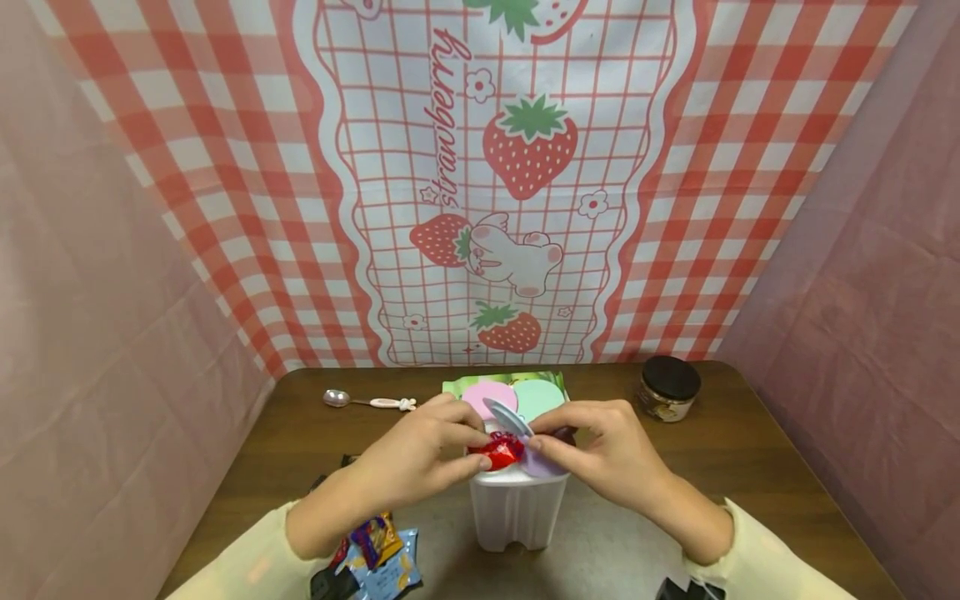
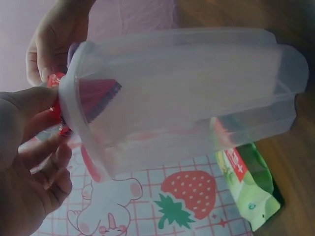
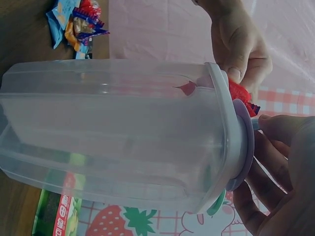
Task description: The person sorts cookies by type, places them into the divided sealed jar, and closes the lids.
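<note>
A tall translucent plastic container (image 1: 517, 510) stands upright at the table's middle, topped by pink (image 1: 487, 397), mint (image 1: 542, 398) and purple lids (image 1: 546, 465). My left hand (image 1: 435, 442) pinches a red wrapped snack packet (image 1: 501, 452) at the container's opening. Through the clear wall in the left wrist view, the packet's lower end (image 2: 101, 96) shows inside. My right hand (image 1: 611, 450) pinches a grey-blue lid (image 1: 508, 416), tilted up beside the packet. In the right wrist view, that hand's fingers (image 3: 268, 157) lie along the purple lid.
A spoon with a white handle (image 1: 388, 404) lies at the back left. A black-lidded jar (image 1: 669, 389) stands at the back right. Several snack packets (image 1: 382, 567) lie front left, partly behind my left arm. Behind the container sits a green bag (image 2: 248, 184).
</note>
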Available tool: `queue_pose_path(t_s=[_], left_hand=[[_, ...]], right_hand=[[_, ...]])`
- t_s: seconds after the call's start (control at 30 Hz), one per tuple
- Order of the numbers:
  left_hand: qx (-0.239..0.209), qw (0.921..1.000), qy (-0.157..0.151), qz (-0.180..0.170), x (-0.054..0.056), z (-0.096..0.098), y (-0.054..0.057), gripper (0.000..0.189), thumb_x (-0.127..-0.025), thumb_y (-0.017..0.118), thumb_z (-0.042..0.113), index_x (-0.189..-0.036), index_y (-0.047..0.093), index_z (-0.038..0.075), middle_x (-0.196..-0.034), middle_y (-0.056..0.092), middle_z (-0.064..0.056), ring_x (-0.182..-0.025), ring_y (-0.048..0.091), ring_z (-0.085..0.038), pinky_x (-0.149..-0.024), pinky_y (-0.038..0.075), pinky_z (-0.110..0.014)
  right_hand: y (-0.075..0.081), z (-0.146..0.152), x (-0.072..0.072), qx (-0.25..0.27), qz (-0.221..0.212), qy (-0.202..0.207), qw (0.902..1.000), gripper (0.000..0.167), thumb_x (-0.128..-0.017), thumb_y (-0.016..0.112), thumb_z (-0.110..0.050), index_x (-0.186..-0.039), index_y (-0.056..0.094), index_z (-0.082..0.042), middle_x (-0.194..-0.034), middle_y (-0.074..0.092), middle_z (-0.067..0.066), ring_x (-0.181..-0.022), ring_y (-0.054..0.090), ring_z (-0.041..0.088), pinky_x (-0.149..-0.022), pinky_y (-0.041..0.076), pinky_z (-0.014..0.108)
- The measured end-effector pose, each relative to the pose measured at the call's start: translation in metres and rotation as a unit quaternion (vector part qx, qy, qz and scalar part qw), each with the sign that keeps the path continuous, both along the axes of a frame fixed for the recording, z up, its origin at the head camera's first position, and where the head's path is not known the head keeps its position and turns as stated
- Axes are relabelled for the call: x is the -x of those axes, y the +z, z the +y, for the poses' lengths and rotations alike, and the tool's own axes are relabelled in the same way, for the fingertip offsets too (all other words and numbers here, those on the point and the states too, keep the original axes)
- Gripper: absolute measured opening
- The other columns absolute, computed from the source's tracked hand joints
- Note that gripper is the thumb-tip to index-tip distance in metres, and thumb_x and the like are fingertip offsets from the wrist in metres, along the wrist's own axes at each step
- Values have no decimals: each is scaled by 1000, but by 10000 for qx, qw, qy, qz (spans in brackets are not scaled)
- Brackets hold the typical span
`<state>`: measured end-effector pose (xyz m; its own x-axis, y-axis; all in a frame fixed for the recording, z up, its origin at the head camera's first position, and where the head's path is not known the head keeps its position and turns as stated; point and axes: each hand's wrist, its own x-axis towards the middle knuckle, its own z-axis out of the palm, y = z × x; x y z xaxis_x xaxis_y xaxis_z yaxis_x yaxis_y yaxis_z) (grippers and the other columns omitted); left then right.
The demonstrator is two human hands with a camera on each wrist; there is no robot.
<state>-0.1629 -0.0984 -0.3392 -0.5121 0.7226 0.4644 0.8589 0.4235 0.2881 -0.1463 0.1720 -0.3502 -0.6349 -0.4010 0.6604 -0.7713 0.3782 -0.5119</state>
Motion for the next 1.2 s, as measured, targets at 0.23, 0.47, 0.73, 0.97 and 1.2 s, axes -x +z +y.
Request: queue_pose_path(t_s=[0.23,0.47,0.73,0.97,1.2], left_hand=[[-237,9992,186,-274,-6,5,5,20,-85,85,17,-103,78,16,-95,69,9,-84,60,-6,-73,52,-20],[42,9999,-26,160,-4,2,8,15,-87,84,20,-101,81,20,-96,74,12,-88,62,-5,-77,52,-21],[342,9977,45,-586,-1,-3,6,9,-93,78,23,-100,82,22,-96,76,15,-93,64,-3,-83,53,-25],[-197,9952,91,-954,-3,-5,-5,10,-92,78,19,-102,74,20,-97,72,9,-84,63,-3,-74,55,-23],[-377,9952,-189,-888,-4,-7,-8,15,-94,75,16,-108,77,19,-100,67,10,-80,57,-1,-68,53,-20]], right_hand=[[0,-1,-1,5,-51,25,10000,14,-85,84,-9,-94,80,-19,-88,76,-12,-75,69,2,-63,56,20],[0,-2,0,-6,59,32,10000,15,-84,84,-8,-94,80,-19,-88,77,-11,-75,69,2,-64,56,21],[0,-2,-1,-16,-2,-37,10000,14,-84,85,-10,-93,81,-19,-87,77,-12,-74,69,2,-63,56,20],[0,-2,-2,14,-66,-36,10000,15,-84,85,-10,-93,80,-20,-87,76,-12,-75,70,2,-63,56,21],[1,-2,-2,12,-66,-31,10000,16,-84,85,-10,-95,80,-20,-88,76,-12,-74,70,3,-63,57,21]])
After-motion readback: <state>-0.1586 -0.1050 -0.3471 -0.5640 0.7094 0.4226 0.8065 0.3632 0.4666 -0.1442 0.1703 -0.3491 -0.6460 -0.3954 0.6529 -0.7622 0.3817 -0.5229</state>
